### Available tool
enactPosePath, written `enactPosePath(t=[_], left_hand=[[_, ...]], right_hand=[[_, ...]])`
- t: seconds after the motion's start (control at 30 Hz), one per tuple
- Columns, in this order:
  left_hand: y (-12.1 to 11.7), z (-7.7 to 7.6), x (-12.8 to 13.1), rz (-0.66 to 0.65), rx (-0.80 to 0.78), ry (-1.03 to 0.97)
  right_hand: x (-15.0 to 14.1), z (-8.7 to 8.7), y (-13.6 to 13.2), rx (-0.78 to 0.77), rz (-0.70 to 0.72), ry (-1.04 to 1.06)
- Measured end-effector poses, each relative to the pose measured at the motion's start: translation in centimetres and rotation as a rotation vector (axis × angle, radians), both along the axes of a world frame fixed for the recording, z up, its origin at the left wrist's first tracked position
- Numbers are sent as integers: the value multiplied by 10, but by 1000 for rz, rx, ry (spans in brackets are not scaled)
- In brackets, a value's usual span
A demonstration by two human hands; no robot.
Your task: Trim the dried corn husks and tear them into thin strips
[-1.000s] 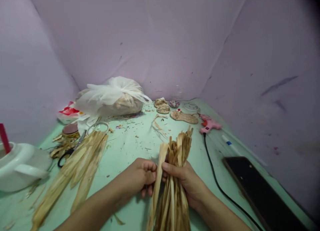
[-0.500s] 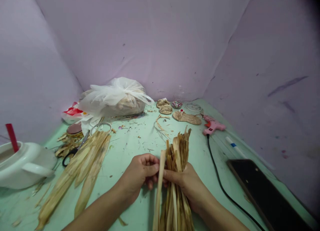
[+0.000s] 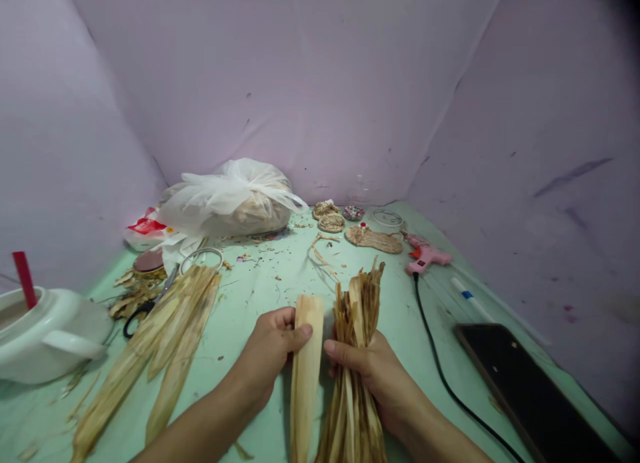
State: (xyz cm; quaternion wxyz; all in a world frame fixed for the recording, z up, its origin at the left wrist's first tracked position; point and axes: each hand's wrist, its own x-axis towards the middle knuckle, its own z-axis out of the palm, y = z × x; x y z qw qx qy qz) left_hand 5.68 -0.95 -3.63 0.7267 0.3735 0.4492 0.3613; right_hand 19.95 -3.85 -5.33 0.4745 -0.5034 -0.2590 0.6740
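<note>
Between the thumb and fingers of my left hand [image 3: 273, 349] is one wide, pale strip of dried husk or leaf [image 3: 306, 376], its flat face toward me. My right hand [image 3: 367, 366] is wrapped round a thick bundle of narrower, browner dried strips [image 3: 356, 309], held upright with ragged tops. A small gap separates the pale strip from the bundle. The lower ends of both run out of the bottom of the view. To the left of my left forearm, several long dried strips [image 3: 170, 343] lie fanned on the green table.
A white pot [image 3: 55, 336] and scissors [image 3: 145, 307] are at left. Behind are a tied plastic bag [image 3: 230, 199], woven coils [image 3: 330, 221] and a braided sole-shaped piece [image 3: 375, 239]. A pink glue gun [image 3: 426, 251], its black cord [image 3: 440, 363], and a phone [image 3: 530, 389] lie right.
My left hand has drawn the pale strip leftward, away from the bundle, and turned it from edge-on to flat. My right hand keeps its hold on the bundle.
</note>
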Motion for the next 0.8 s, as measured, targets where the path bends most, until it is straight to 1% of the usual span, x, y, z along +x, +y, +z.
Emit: enactPosePath(t=[0.07,0.17,0.23,0.33,0.4,0.47,0.6,0.63,0.7,0.8], left_hand=[[1,0,-2,-6,-3,-11],[0,-4,-1,-42,-30,-31],[-2,-8,1,-51,-19,-30],[-3,-12,2,-41,14,-8],[-2,-11,1,-20,4,-31],[-2,-8,0,-13,-27,-94],[-3,-4,-1,-98,-124,-199],[-4,-4,0,-113,-137,-199],[-6,-4,1,-101,-139,-158],[-8,-4,2,-17,-138,-57]], right_hand=[[1,0,0,-9,-26,8],[1,0,1,30,23,60],[0,0,0,58,44,85],[1,0,0,50,27,89],[1,0,0,24,30,98],[2,1,1,13,44,116],[2,1,2,33,62,98],[2,1,2,41,63,82],[1,0,3,52,60,59],[2,0,2,44,60,85]])
